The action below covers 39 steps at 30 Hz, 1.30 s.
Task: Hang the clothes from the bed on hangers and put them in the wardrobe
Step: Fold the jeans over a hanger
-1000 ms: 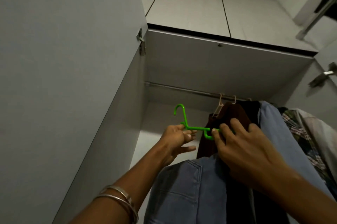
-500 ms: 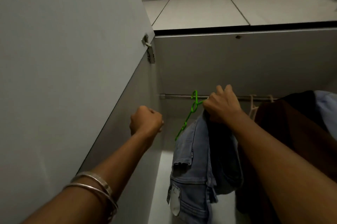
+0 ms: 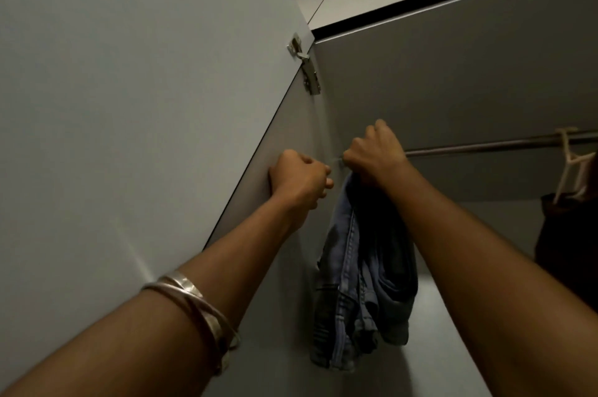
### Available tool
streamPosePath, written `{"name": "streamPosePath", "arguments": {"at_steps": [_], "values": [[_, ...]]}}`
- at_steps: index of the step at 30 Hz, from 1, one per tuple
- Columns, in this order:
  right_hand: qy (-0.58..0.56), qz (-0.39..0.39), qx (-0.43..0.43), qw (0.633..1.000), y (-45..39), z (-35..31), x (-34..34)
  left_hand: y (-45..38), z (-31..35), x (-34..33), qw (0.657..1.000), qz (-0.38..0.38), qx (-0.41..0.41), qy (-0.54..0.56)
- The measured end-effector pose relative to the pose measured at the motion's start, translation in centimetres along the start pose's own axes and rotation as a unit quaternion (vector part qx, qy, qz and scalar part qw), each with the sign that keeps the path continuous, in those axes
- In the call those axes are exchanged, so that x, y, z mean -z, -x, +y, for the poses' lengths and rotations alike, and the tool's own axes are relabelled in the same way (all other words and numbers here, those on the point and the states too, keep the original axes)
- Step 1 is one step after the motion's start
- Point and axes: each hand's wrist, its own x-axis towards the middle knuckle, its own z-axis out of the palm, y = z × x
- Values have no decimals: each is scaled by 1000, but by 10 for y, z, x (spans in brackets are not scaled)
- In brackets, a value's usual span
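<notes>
The wardrobe (image 3: 453, 79) is smooth matte grey board, its flat door (image 3: 129, 105) swung open at the left on a small metal hinge (image 3: 307, 70). A thin round metal rail (image 3: 485, 147) runs across the interior. The jeans (image 3: 362, 283), faded blue denim with raised seams, hang bunched in soft folds at the rail's left end, close to the side wall. The right hand (image 3: 375, 154) grips their top at the rail, fingers clenched around it. The left hand (image 3: 301, 176) is curled into an empty fist beside the door's edge, two silver bangles (image 3: 194, 302) on its forearm. A pale plastic hanger (image 3: 572, 163) carries a dark garment (image 3: 563, 235) at the right.
</notes>
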Motion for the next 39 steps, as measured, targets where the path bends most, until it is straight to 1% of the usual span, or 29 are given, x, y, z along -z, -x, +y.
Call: {"name": "streamPosePath", "arguments": {"at_steps": [2, 4, 6, 9, 11, 15, 20, 23, 27, 31, 35, 37, 38, 39], "values": [[-12, 42, 12, 999, -2, -9, 4, 0, -3, 3, 1000, 3, -13, -7], [-46, 64, 20, 997, 0, -13, 3, -1, -7, 5, 999, 24, -20, -20], [-72, 55, 13, 996, 9, -9, -3, -1, -12, 4, 999, 32, -25, -37], [-108, 30, -21, 994, 17, 6, -17, -3, -17, -1, 998, 18, -21, -49], [-154, 33, -42, 987, 14, 10, -17, -9, -17, 2, 998, 23, -27, -54], [-281, 41, -45, 958, 4, 7, -7, -20, -23, 5, 997, 35, -35, -54], [-376, 39, -53, 924, 10, -10, -5, -11, -34, 2, 994, 44, -54, -87], [-402, 43, -51, 913, 16, -17, 2, -4, -34, 8, 993, 45, -57, -95], [-390, 24, -47, 919, 29, -12, 26, 5, -20, 25, 994, 18, -53, -99], [-420, 2, -65, 905, 68, -13, 54, 19, -7, 47, 996, 4, -13, -87], [-431, -75, -65, 897, 131, -10, 84, 44, -8, 61, 996, -29, 79, -12], [-463, -90, -97, 876, 174, -3, 103, 73, -8, 59, 991, -50, 119, 35], [-480, -93, -119, 864, 193, -1, 112, 90, -4, 59, 987, -69, 132, 64], [-494, -102, -151, 850, 221, 5, 126, 114, 2, 57, 978, -105, 152, 97]]}}
